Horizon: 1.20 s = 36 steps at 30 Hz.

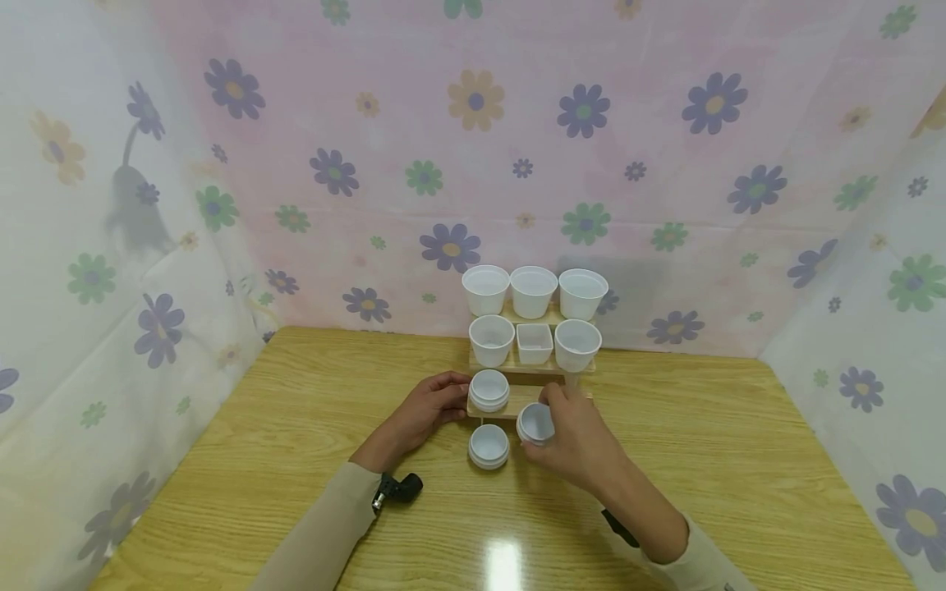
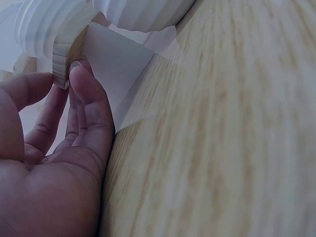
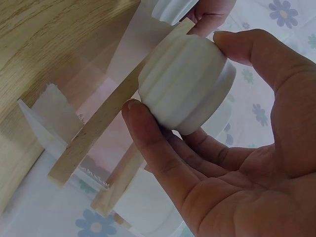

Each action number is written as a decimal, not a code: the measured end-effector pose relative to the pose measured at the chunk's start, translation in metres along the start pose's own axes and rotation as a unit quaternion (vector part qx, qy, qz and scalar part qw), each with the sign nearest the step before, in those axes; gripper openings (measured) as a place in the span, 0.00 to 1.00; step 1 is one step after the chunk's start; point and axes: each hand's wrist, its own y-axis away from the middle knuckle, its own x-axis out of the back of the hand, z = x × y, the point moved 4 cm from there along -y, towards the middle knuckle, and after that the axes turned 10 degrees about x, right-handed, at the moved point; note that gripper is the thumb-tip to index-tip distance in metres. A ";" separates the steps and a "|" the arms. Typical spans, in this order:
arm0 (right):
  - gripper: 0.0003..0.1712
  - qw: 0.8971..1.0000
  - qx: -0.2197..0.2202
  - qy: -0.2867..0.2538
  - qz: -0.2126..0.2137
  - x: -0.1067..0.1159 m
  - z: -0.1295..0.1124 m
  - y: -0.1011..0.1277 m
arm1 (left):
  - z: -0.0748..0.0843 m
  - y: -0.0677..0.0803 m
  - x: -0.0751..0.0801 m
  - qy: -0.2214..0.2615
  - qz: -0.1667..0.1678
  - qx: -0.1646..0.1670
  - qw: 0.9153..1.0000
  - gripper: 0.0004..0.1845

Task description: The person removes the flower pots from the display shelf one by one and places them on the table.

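Observation:
My right hand [image 1: 580, 439] holds a small white ribbed pot [image 3: 187, 84] between thumb and fingers, at the front of a tiered wooden stand [image 1: 528, 402]. In the right wrist view the pot overlaps the lowest wooden board [image 3: 94, 131]. At the stand's left side, my left hand [image 1: 429, 404] pinches the end of that board, as the left wrist view shows. On the left of this lowest step sits a similar white pot [image 1: 489, 391]. Another white pot [image 1: 489, 448] stands on the table just in front.
The middle step bears two round white pots, one of them [image 1: 491, 341] at left, and a square white pot [image 1: 534, 343] between them. Three round pots, one [image 1: 534, 291] central, line the top step. Behind the wooden table [image 1: 355, 361] hangs a flowered cloth [image 1: 399, 271].

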 end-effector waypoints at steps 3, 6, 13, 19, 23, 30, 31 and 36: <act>0.30 1.000 0.005 0.001 0.001 0.000 -0.001 0.001 | 0.000 0.000 0.000 0.000 0.002 0.001 1.000 0.15; 0.30 1.000 0.004 0.004 -0.002 0.000 -0.002 0.001 | 0.000 0.000 0.000 0.002 0.004 0.001 1.000 0.15; 0.30 1.000 -0.012 0.009 -0.025 -0.003 -0.003 0.001 | 0.001 0.001 -0.001 0.003 0.001 0.000 1.000 0.15; 0.30 0.999 -0.008 0.027 -0.036 -0.004 -0.004 0.001 | 0.002 0.002 -0.001 0.001 0.000 0.000 1.000 0.15; 0.30 0.999 -0.007 0.029 -0.043 -0.004 -0.005 0.001 | 0.002 0.002 -0.001 0.000 0.001 0.001 1.000 0.15; 0.31 0.998 -0.014 0.026 -0.061 -0.006 -0.003 0.001 | 0.000 0.000 0.000 -0.002 0.001 0.003 1.000 0.16; 0.31 0.998 -0.015 0.025 -0.063 -0.006 -0.003 0.001 | 0.000 0.000 0.000 -0.002 0.002 0.003 1.000 0.16; 0.30 0.997 -0.016 0.018 -0.072 -0.008 -0.003 0.002 | 0.000 0.001 0.000 -0.001 0.002 0.005 1.000 0.16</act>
